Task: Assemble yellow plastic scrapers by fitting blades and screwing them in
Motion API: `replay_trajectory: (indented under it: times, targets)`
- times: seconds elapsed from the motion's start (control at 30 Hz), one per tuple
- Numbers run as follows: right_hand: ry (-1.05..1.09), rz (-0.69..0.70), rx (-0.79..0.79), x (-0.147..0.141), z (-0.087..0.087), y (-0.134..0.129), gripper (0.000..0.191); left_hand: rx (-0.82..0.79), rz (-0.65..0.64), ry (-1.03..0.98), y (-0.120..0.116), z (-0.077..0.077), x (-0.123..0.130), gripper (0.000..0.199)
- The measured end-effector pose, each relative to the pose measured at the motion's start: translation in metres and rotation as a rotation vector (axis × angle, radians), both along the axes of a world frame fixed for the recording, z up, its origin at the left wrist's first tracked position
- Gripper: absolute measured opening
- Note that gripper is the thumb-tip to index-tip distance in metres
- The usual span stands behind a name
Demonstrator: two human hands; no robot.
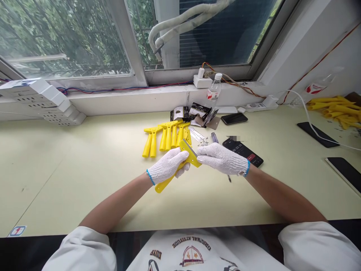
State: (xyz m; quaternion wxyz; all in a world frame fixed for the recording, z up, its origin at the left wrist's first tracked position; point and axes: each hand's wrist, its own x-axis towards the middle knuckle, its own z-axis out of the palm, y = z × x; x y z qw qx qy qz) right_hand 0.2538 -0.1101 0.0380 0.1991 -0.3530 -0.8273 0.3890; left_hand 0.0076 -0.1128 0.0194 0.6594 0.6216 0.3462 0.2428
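Head view, catalogued from my remote seat. Surroundings: a pale yellow-green tabletop (84,165); beyond the hands, a row of yellow plastic scraper bodies (168,138); to their right, white paper strips (196,133) and small silvery screws (203,143); further back, black printed cardboard packaging (199,109), a clear plastic bottle with a red-and-white label (213,92) and a dark smartphone lying flat (234,118). Obstructions: the white-gloved right hand (220,158) hides part of a screwdriver with a translucent violet handle (214,137) and a corner of a black phone showing a timer (243,149).

Main item: one bright yellow plastic scraper (194,160), metal-bladed, held above the tabletop, nearer the person than the row. Long axis: diagonal, handle end toward the person and left, head away and right. Blade: crosswise to that axis, facing away and right. White-gloved left hand (167,165): fingers clamped around the scraper just below its head. Right hand: fingers together, tips at the blade side; I cannot tell whether they pinch it.
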Motion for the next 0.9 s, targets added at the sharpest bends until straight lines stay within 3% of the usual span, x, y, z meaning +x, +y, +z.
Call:
replay_trajectory:
  times: [0.3,0.57,0.9]
  targets:
    - [0.030,0.009,-0.055,-0.0002,0.0001,0.0011,0.026,0.001,0.004,-0.011,0.0005,-0.0065,0.0004,0.036]
    - [0.048,0.021,0.043,-0.0012,-0.0042,0.0018,0.025,-0.060,0.018,-0.040,0.0013,-0.0091,0.0000,0.039]
    - [-0.019,0.107,0.106,0.0029,-0.0034,0.0033,0.025,0.091,-0.011,-0.003,-0.0004,-0.0098,-0.0031,0.048]
